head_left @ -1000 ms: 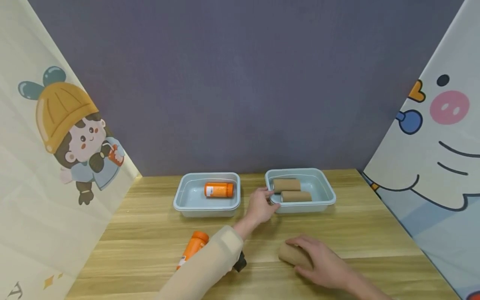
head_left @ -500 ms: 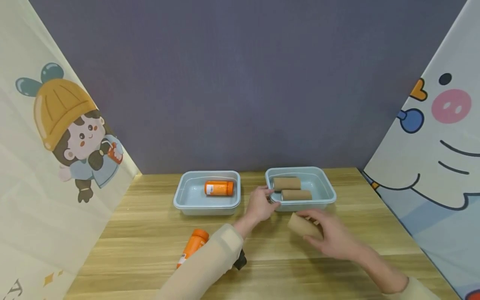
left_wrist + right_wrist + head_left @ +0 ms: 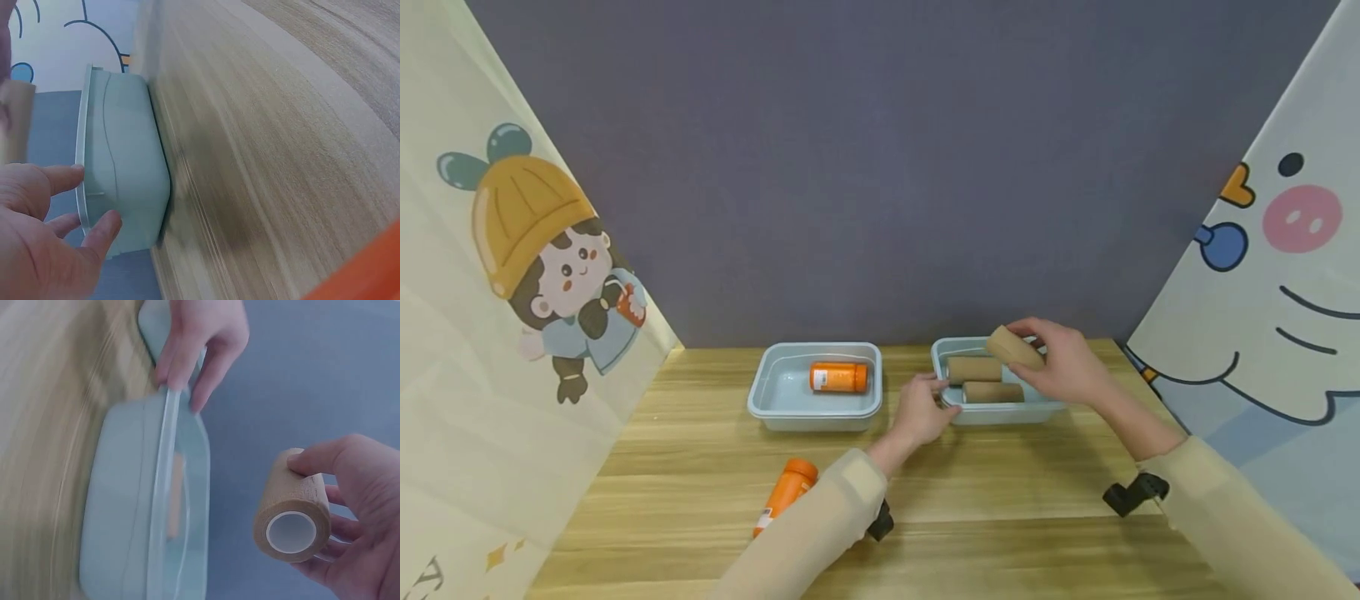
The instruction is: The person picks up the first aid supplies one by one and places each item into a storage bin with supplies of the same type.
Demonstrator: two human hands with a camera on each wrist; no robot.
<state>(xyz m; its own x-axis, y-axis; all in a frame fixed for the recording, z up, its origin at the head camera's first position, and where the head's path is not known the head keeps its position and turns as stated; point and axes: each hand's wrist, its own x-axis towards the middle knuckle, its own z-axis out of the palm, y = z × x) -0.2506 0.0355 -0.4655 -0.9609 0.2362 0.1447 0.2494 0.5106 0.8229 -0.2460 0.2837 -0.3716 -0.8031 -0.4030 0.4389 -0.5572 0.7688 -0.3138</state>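
Observation:
My right hand (image 3: 1060, 362) grips a tan bandage roll (image 3: 1015, 348) over the right light-blue plastic bin (image 3: 1011, 414). The right wrist view shows the roll's white hollow core (image 3: 291, 532), with thumb and fingers around its side. At that bin's near left corner, my left hand (image 3: 919, 410) pinches the rim, thumb outside the wall (image 3: 128, 162). Inside the bin lie two more tan rolls (image 3: 973, 369), side by side. In the left wrist view, the held roll (image 3: 17, 119) appears partly at the left edge.
A second light-blue bin (image 3: 815, 423) on the left holds an orange bottle (image 3: 838, 377) lying on its side. Another orange bottle (image 3: 788, 492) lies on the wooden table (image 3: 1000, 533), partly hidden by my left sleeve. A dark grey panel (image 3: 880, 183) stands behind the bins.
My right hand has lifted the bandage roll from the table and carried it forward, up over the right bin. My left hand stays at the bin's corner.

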